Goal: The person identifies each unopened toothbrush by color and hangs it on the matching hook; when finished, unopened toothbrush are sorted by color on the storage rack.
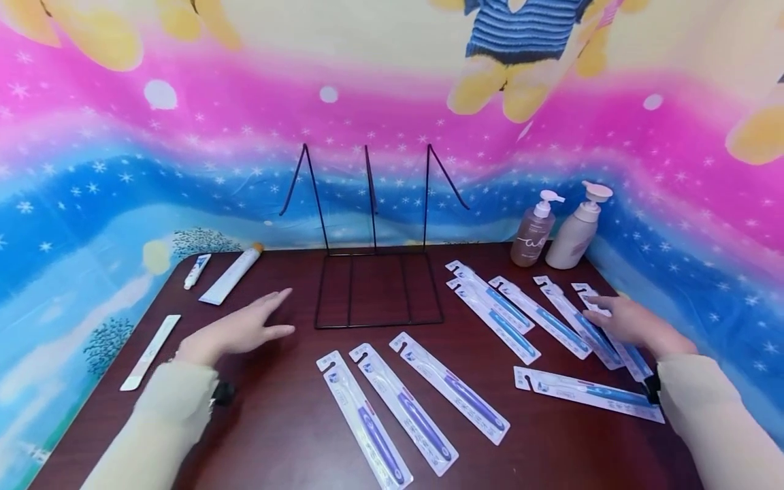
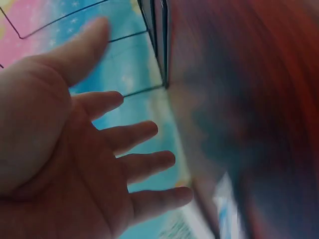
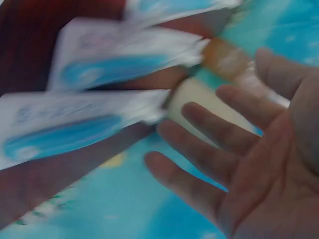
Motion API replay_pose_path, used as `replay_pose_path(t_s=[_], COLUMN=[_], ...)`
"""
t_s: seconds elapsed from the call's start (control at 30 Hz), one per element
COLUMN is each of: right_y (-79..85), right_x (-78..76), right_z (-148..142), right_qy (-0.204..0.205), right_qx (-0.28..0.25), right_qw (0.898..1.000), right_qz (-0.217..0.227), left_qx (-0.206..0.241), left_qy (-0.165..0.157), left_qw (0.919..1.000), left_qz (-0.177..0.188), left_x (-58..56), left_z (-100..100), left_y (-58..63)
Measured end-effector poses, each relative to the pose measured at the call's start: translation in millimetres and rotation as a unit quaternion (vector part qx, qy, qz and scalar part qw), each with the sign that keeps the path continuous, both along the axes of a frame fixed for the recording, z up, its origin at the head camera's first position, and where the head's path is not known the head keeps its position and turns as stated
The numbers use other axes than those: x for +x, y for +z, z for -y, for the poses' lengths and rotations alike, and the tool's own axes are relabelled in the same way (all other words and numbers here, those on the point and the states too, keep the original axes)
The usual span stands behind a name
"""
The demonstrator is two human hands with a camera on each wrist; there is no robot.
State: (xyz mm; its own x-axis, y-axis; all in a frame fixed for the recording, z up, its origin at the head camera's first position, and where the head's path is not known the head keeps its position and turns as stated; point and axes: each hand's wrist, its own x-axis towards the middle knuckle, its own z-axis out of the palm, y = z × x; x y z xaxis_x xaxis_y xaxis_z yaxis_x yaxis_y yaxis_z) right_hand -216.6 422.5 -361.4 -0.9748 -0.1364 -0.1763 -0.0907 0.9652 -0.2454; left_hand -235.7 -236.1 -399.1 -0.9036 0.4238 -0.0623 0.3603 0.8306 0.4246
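Observation:
My left hand (image 1: 241, 328) hovers over the left of the table, fingers extended and holding nothing. The left wrist view shows its palm and spread fingers (image 2: 144, 162) in front of the black wire rack. At the right, my right hand (image 1: 640, 323) is above the rightmost packaged blue toothbrush (image 1: 631, 354), partly covering it. Its fingers (image 3: 199, 149) are spread and empty in the right wrist view, with blurred blue toothbrush packs (image 3: 70, 124) beyond. Three packaged purple toothbrushes (image 1: 450, 388) lie side by side at the front middle. Another blue toothbrush pack (image 1: 584, 393) lies crosswise near my right wrist.
The black wire rack (image 1: 380, 322) stands at the back middle. A pump bottle of brown liquid (image 1: 531, 238) and a pale pump bottle (image 1: 572, 238) stand back right. A large tube (image 1: 231, 275), a small tube (image 1: 196, 272) and a slim white packet (image 1: 151, 352) lie left.

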Motion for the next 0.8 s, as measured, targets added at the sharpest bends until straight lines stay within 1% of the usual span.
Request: replay_pose_path(t_s=[0.07, 0.13, 0.2, 0.27, 0.37, 0.5, 0.67, 0.73, 0.8], right_y=[-7.9, -15.8, -23.2, -27.9, -31.5, -30.8, -28.6, -28.1, -26.8], right_x=[-8.4, -12.5, -13.6, -12.8, -11.3, -10.8, -13.4, -15.2, -17.8], right_z=[-16, -28, -37, -43, -47, -50, -52, -53, -55], right_qy=[-0.006, -0.018, -0.041, -0.065, -0.096, -0.111, -0.096, -0.091, -0.095], right_qx=[0.007, 0.016, 0.023, 0.028, 0.022, 0.006, 0.001, -0.001, -0.006], right_qw=[1.000, 1.000, 0.999, 0.997, 0.995, 0.993, 0.994, 0.995, 0.994], right_qz=[-0.011, -0.020, -0.022, -0.015, 0.001, 0.028, 0.044, 0.048, 0.057], left_qx=[0.005, 0.003, -0.011, -0.028, -0.042, -0.066, -0.123, -0.137, -0.149], left_qy=[-0.013, -0.013, -0.006, 0.004, 0.008, -0.007, -0.027, -0.033, -0.038], left_qw=[0.9998, 0.9994, 0.9987, 0.9976, 0.9964, 0.9946, 0.9887, 0.9866, 0.9842], left_qz=[0.016, 0.033, 0.048, 0.063, 0.074, 0.079, 0.080, 0.082, 0.088], left_x=[-16.3, -30.1, -39.8, -45.6, -48.6, -47.2, -45.4, -46.2, -47.8], left_z=[-10, -20, -29, -36, -41, -43, -46, -49, -52], left_y=[-5.3, -9.7, -12.7, -14.2, -13.7, -12.9, -13.2, -12.5, -10.8])
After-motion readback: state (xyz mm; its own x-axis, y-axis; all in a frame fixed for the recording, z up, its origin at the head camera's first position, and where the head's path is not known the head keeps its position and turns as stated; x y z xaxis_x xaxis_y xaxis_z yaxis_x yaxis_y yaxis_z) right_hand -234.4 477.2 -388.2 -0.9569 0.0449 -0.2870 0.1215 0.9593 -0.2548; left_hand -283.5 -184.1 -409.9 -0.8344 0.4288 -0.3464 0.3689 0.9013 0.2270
